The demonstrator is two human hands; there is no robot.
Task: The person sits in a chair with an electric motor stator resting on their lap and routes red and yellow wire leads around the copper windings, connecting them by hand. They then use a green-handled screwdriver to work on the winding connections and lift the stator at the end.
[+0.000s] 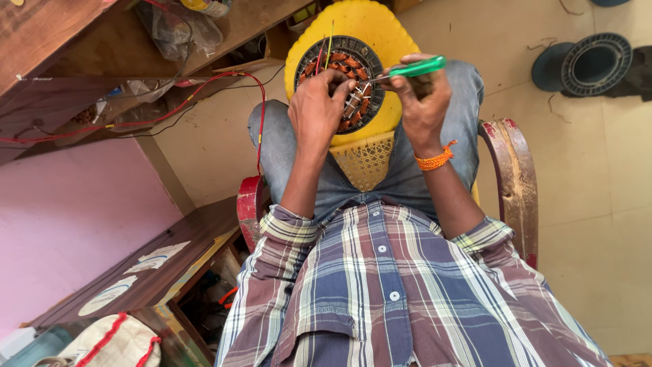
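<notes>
Fingers: on the left hand (316,102), curled down onto the wound stator (343,85), tips pinching among the copper coils near the centre; on the right hand (421,95), clenched around a green-handled tool (415,68) (metal tip aimed at the same spot between the coils).
Stator position: resting on a yellow plastic stool (360,146) in front of the knees, dark ring outside, copper windings inside, thin coloured leads (326,51) rising from its upper edge.
Risk, enamel: tool tip close against fine copper wire; likely to scrape insulation if pressed sideways.
Risk, fingertips: left fingertips just beside the metal tip; a slip off a coil could jab them.
Risk, support: stator apparently steadied only by the left hand's grip on the stool top (no clamp visible); could tilt or slide under a hard pry.
Risk, leads: loose coloured leads near both hands; easily snagged and bent.
Nearby: red wire (261,115) hanging from the wooden bench (102,41) past the left knee, apart from the work.
</notes>
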